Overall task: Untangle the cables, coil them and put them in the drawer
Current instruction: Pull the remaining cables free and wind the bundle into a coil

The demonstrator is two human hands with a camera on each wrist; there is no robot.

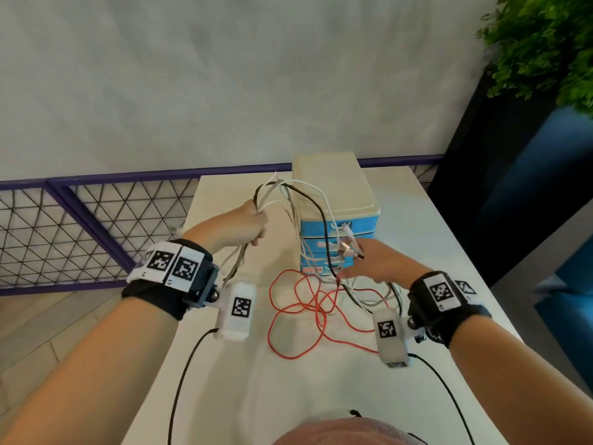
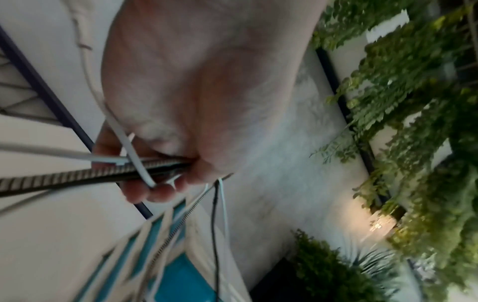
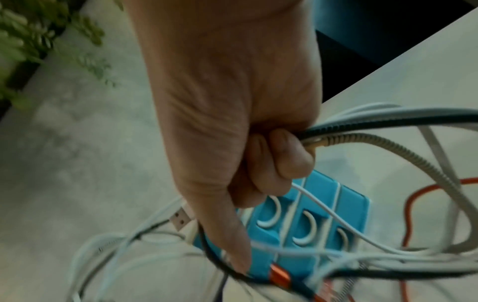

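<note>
A tangle of white, black and braided cables (image 1: 301, 200) arches between my two hands above the white table (image 1: 244, 380). My left hand (image 1: 253, 224) is raised and grips one side of the bundle (image 2: 145, 163). My right hand (image 1: 359, 261) is lower, in front of the small blue drawer unit (image 1: 340, 220), and holds several cables (image 3: 344, 132) with its fingers curled; plug ends (image 1: 348, 248) stick out by its thumb. A red cable (image 1: 298, 313) lies in loose loops on the table below. The drawers (image 3: 305, 224) look closed.
The drawer unit has a cream top (image 1: 330, 181) and stands at the table's far side. A purple-framed mesh railing (image 1: 80, 232) runs along the left. Plants (image 1: 545, 43) and a dark planter (image 1: 500, 194) stand to the right. Black wrist-camera leads (image 1: 183, 380) trail over the table.
</note>
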